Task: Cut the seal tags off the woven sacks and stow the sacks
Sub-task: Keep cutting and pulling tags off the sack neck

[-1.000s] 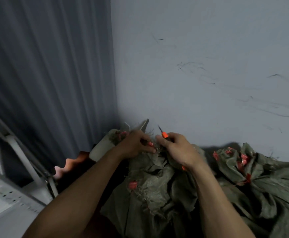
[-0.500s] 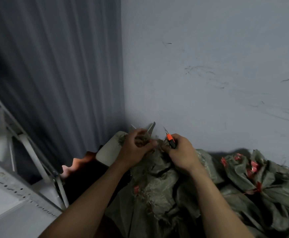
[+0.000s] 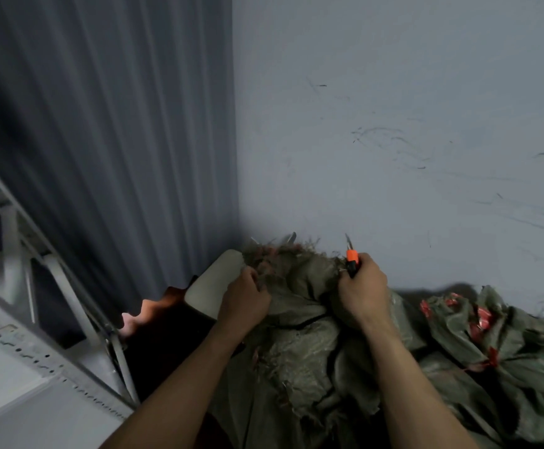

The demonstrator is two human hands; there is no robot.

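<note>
Bunching frayed top of grey-green woven sack (image 3: 300,286) in left hand (image 3: 244,299); right hand (image 3: 363,293) grips small orange-handled cutter (image 3: 351,258), blade up. Pull cloth tight, cut away from left hand.

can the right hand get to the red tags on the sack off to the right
Probably yes: the red tags lie exposed atop that sack, beside the right hand, nothing between them. The hand grips the cutter.

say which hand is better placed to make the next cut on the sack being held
Right, probably: the right hand grips the orange-handled cutter beside the sack; the left hand only grips the sack's frayed mouth.
</note>
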